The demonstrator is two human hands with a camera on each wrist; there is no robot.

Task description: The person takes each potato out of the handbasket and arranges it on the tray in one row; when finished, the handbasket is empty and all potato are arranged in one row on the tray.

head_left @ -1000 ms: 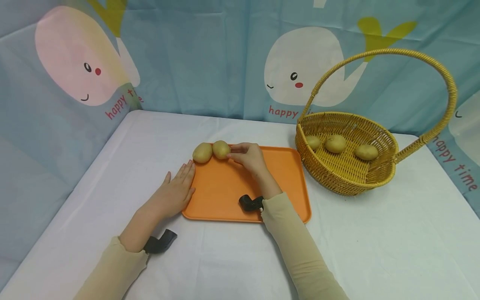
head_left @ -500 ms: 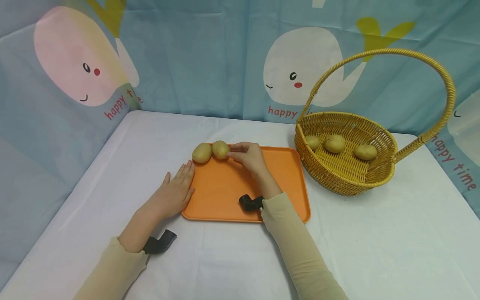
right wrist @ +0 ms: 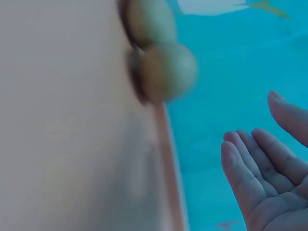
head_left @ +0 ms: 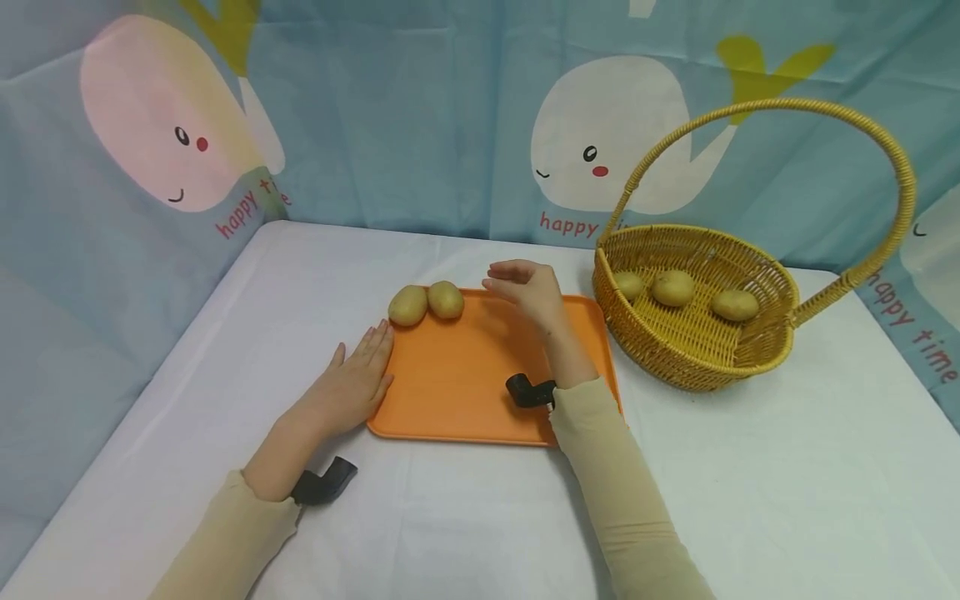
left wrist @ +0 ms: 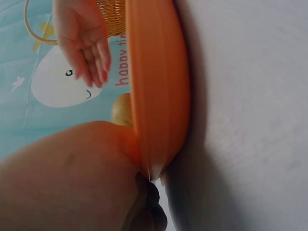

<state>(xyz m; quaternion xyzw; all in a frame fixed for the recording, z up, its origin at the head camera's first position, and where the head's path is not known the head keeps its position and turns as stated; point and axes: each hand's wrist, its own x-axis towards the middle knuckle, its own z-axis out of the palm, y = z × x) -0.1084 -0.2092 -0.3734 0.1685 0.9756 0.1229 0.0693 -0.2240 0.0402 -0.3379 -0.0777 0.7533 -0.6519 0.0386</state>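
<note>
An orange tray lies on the white table. Two potatoes sit side by side at its back left corner, the left potato against the right potato. My left hand rests along the tray's left edge with its fingers straight; in the left wrist view the tray's side is close to it. Above the back of the tray, right of the potatoes, hovers my right hand, holding nothing. The right wrist view shows its fingers loosely bent and apart from the potatoes.
A wicker basket with a tall arched handle stands at the tray's right. Inside lie three potatoes, one of them a potato near the middle. A blue whale-print curtain closes off the back and left side.
My right hand has let go of the right potato and moved up and to the right. Both tray potatoes have stayed at the corner, and my left hand has kept its place.
</note>
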